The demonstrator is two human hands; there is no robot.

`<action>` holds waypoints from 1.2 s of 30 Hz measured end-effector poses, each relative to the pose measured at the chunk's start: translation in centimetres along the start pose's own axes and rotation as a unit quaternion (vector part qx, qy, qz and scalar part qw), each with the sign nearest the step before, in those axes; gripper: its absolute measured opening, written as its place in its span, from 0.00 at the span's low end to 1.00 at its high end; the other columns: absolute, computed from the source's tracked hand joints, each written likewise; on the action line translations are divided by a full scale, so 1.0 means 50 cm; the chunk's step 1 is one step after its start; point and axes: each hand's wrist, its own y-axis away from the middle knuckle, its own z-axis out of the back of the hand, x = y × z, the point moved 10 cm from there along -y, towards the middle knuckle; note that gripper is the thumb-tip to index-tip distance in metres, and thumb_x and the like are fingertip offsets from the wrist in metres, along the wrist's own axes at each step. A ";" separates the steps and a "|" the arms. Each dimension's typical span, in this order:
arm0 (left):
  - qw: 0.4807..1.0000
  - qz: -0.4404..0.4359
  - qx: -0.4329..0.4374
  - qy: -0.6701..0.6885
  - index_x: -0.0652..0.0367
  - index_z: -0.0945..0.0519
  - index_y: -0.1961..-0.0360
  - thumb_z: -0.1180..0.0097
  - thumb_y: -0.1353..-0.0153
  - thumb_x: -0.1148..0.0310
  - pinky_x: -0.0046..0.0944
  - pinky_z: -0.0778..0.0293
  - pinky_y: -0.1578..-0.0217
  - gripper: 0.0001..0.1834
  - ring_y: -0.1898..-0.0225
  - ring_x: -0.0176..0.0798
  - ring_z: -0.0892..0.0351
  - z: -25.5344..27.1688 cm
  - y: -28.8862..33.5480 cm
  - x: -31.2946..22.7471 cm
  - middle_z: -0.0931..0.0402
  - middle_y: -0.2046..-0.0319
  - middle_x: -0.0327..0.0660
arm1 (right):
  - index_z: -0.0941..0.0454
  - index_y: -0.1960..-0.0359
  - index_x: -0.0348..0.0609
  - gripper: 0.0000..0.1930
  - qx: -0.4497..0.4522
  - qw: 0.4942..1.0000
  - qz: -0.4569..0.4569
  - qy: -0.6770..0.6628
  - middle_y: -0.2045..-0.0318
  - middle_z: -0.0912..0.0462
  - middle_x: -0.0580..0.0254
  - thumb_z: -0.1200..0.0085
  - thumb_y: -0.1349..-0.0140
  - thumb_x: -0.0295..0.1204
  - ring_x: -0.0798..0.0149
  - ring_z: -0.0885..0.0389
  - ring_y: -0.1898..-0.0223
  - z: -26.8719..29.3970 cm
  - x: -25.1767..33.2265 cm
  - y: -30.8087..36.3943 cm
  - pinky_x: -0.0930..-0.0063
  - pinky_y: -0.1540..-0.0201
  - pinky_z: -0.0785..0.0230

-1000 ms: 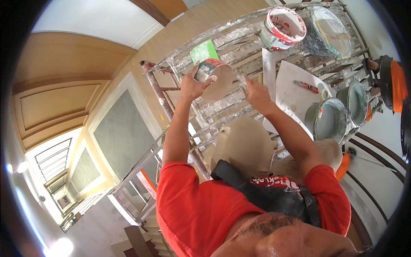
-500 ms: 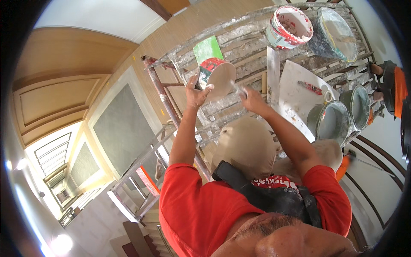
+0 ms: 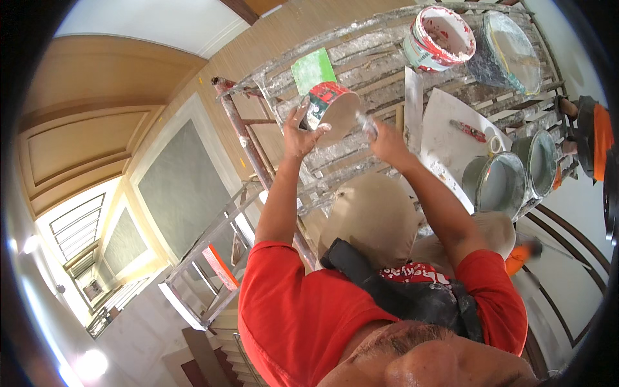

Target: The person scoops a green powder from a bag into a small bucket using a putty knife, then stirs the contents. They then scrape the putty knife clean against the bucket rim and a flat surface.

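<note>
My left hand (image 3: 300,137) grips a small red, white and green tub (image 3: 327,97) from its left side, thumb along the lower edge. The tub is tilted, showing a round beige face toward me; whether that is its inside or contents I cannot tell. My right hand (image 3: 389,143) is closed around a pale-handled tool (image 3: 366,124) held at the tub's right side. The tool's working end is too blurred to make out. White smears mark my left fingers. Just beyond the tub lies a bright green sheet (image 3: 312,69).
A plaster-spattered slatted platform (image 3: 361,84) spreads ahead. On it are a red-and-white bucket (image 3: 445,40), a dark plastic-lined bucket (image 3: 509,51), two grey pails (image 3: 495,187), a white board (image 3: 445,129) and a red-handled tool (image 3: 467,131). Another person's orange-and-dark clothing (image 3: 596,138) shows at right.
The tub has shifted slightly right in my left hand, and its face has turned a little. My right hand and the tool have moved slightly to the right.
</note>
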 end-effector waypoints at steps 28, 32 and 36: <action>0.991 0.014 -0.135 -0.001 0.67 0.20 0.49 0.27 0.49 0.68 0.40 0.26 0.52 0.26 0.57 0.43 0.22 0.029 0.008 0.008 0.21 0.59 0.47 | 0.23 0.42 0.42 0.22 0.349 0.678 -0.119 -0.635 0.54 0.16 0.50 0.54 0.26 0.45 0.59 0.17 0.60 -0.186 -0.057 0.100 0.66 0.55 0.23; 0.984 0.096 -0.131 0.068 0.69 0.22 0.48 0.33 0.41 0.69 0.40 0.27 0.50 0.22 0.56 0.40 0.23 0.041 0.025 0.009 0.21 0.57 0.45 | 0.21 0.45 0.40 0.19 -0.030 0.842 -0.170 -0.511 0.65 0.16 0.61 0.49 0.28 0.40 0.67 0.19 0.71 0.102 -0.156 -0.008 0.73 0.67 0.25; 0.985 0.077 -0.140 0.062 0.69 0.22 0.48 0.35 0.38 0.66 0.41 0.27 0.50 0.22 0.56 0.41 0.23 0.045 0.013 -0.026 0.21 0.57 0.46 | 0.23 0.41 0.39 0.20 -0.343 0.923 -0.008 -0.177 0.62 0.17 0.53 0.43 0.34 0.29 0.51 0.17 0.60 0.422 -0.169 -0.043 0.63 0.56 0.25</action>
